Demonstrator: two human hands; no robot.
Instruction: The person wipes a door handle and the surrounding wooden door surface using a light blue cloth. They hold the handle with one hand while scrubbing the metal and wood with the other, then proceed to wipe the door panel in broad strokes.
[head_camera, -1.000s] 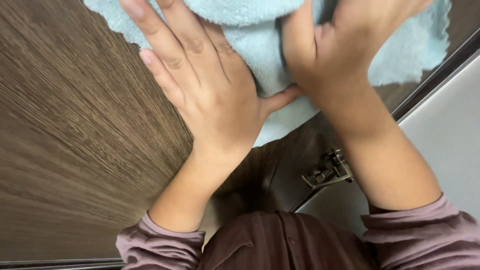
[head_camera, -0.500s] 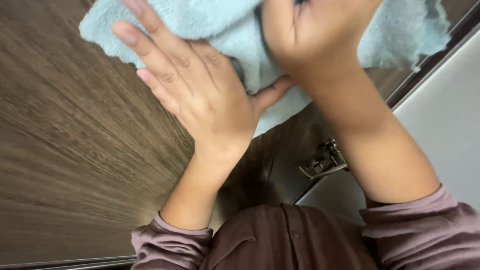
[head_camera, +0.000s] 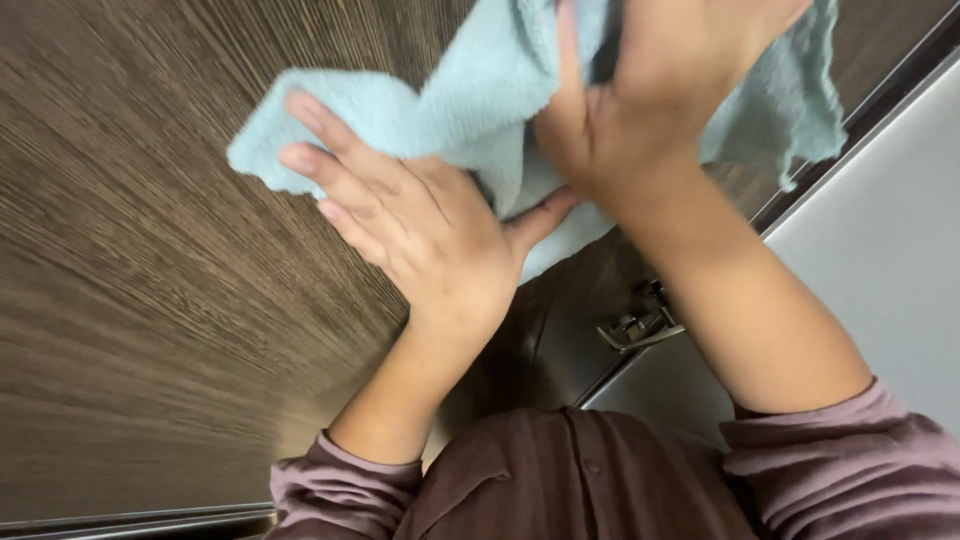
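Biggest thing in my view was the dark wood-grain panel (head_camera: 150, 300), flat, streaky brown, matte. Pale grey surface (head_camera: 880, 260) sat to its right, smooth, with a small metal hinge (head_camera: 640, 322) at the join. Light blue terry cloth (head_camera: 480, 100) lay bunched against the panel near the top of the frame, soft, fluffy, folded unevenly. My left hand (head_camera: 420, 240) was spread wide, fingers flat on the cloth's lower edge. My right hand (head_camera: 640, 110) was curled tight, gripping a fold of the cloth. Risk as I judged it: the loose corner could sag and catch on the hinge, or the cloth could slip from under the flat palm since only pressure held it.
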